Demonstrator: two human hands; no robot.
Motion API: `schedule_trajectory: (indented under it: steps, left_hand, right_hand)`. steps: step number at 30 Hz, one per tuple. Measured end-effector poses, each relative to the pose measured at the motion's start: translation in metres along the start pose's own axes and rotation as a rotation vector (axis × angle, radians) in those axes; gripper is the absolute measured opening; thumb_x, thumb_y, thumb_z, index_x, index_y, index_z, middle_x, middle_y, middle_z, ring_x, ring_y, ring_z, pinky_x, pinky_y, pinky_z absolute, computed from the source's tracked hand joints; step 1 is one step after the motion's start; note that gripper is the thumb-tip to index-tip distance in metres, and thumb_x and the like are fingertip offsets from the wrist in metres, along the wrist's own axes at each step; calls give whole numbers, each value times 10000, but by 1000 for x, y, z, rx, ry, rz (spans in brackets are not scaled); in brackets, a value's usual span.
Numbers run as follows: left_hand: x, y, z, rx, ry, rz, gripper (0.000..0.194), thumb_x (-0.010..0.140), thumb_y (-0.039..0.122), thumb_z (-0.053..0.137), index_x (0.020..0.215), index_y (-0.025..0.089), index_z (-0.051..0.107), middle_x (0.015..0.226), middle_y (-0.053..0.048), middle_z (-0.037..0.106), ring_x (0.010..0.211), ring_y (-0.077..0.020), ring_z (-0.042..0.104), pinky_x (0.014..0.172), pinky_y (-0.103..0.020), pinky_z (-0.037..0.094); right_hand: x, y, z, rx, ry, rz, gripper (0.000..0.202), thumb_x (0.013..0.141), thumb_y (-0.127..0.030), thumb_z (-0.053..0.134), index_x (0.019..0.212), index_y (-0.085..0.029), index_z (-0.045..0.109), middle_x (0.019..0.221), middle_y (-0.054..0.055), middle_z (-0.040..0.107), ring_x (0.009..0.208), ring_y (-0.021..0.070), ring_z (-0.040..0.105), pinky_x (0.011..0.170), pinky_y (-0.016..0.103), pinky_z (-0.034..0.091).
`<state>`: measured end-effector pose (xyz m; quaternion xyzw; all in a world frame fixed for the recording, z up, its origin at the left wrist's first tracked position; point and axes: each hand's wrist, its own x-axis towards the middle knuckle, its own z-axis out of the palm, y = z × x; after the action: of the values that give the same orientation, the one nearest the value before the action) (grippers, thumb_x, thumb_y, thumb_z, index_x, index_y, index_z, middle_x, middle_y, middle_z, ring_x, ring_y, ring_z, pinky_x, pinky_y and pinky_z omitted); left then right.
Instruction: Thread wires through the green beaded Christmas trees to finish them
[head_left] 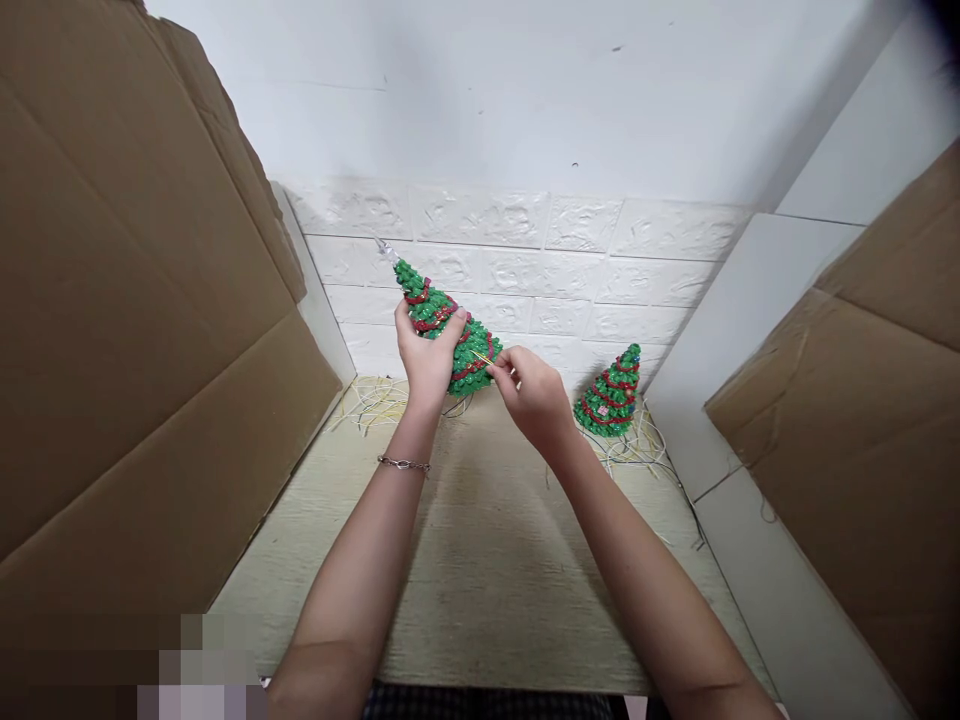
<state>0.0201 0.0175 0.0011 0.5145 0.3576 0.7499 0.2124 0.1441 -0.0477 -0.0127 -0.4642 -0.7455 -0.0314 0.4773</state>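
Observation:
A small green tree [474, 345] with red garlands and a clear, silvery tip is held up in the middle, tilted with its tip to the upper left. My left hand [431, 352] is wrapped round its middle, the thumb across the front. At the tree's lower right side, my right hand [529, 385] pinches a thin golden stick [482, 358] that lies against the green branches. What the stick's far end touches is too small to tell. A second green tree [609, 395] with red garlands stands upright to the right.
Tangled white and yellow wires [371, 403] lie at the back of the pale table [480, 560], left and right. Cardboard sheets [150, 300] flank both sides. A white brick-patterned wall [517, 275] closes the back.

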Motion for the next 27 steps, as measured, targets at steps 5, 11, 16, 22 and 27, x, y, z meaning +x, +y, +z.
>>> schedule_trajectory:
  steps: [5, 11, 16, 22, 27]
  left_hand:
    - [-6, 4, 3, 57, -61, 18, 556, 650, 331, 728, 1131, 254, 459, 1078, -42, 582, 995, -192, 573, 921, -347, 433]
    - [-11, 8, 5, 118, -144, 90, 559, 639, 323, 735, 1132, 244, 484, 1135, -56, 567, 1056, -220, 550, 936, -355, 423]
    - [-2, 5, -2, 119, -58, 43, 566, 622, 317, 743, 1116, 234, 480, 1066, -50, 604, 960, -205, 590, 893, -356, 450]
    - [7, 3, -8, 95, 6, 52, 545, 612, 294, 749, 1085, 232, 485, 1031, -40, 610, 924, -190, 598, 890, -344, 450]
    - [5, 2, -7, 91, -17, 41, 547, 623, 306, 741, 1098, 238, 480, 1055, -48, 601, 953, -200, 587, 905, -356, 440]
  right_hand:
    - [-1, 2, 2, 7, 36, 9, 152, 860, -249, 484, 720, -198, 513, 713, 15, 588, 624, 132, 494, 626, 255, 351]
    - [1, 4, -4, 19, -31, 39, 73, 831, -239, 517, 782, -186, 525, 767, 27, 579, 661, 141, 499, 645, 262, 363]
    - [2, 4, -19, 41, -264, 142, 226, 775, -255, 592, 975, -190, 509, 768, -4, 588, 643, 130, 504, 625, 248, 339]
    - [2, -1, -20, 48, -393, 236, 130, 815, -280, 536, 731, -182, 551, 698, -1, 614, 642, 117, 502, 618, 236, 308]
    - [2, -1, -12, 199, -523, 360, 156, 833, -264, 457, 760, -185, 572, 635, -21, 611, 502, 87, 426, 529, 214, 281]
